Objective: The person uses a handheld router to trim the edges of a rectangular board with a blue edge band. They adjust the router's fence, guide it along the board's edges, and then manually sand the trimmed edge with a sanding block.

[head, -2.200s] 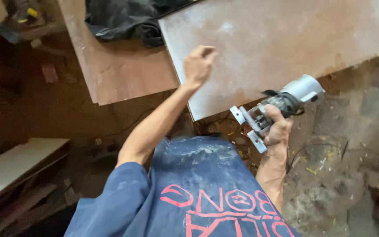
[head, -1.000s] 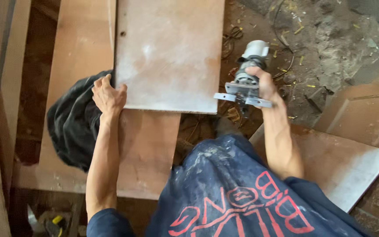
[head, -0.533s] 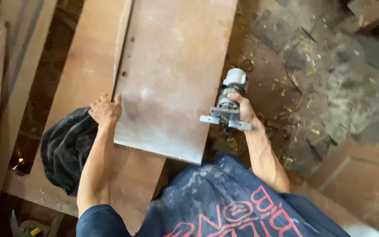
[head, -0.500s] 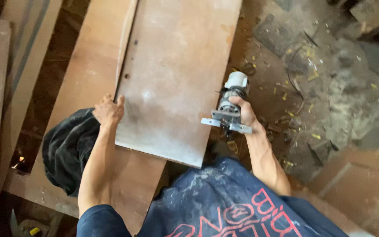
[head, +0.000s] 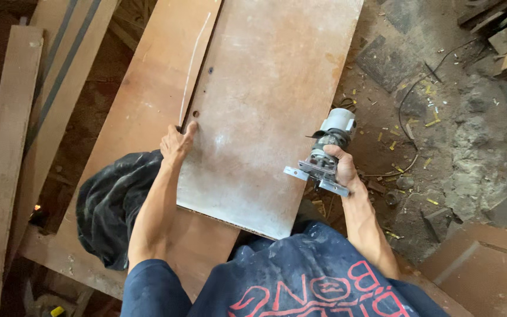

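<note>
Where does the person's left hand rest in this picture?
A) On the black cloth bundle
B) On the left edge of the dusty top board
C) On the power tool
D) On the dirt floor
B: the left hand lies flat on the left edge of the dusty top board, near two small holes, while the right hand holds the power tool by the board's right edge; the black cloth bundle lies under the forearm.

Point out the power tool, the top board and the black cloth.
Power tool (head: 328,147), head view, on its dark motor body.
Top board (head: 268,100), head view, on its dusty bare face.
Black cloth (head: 110,205), head view, on its bunched middle.
</note>
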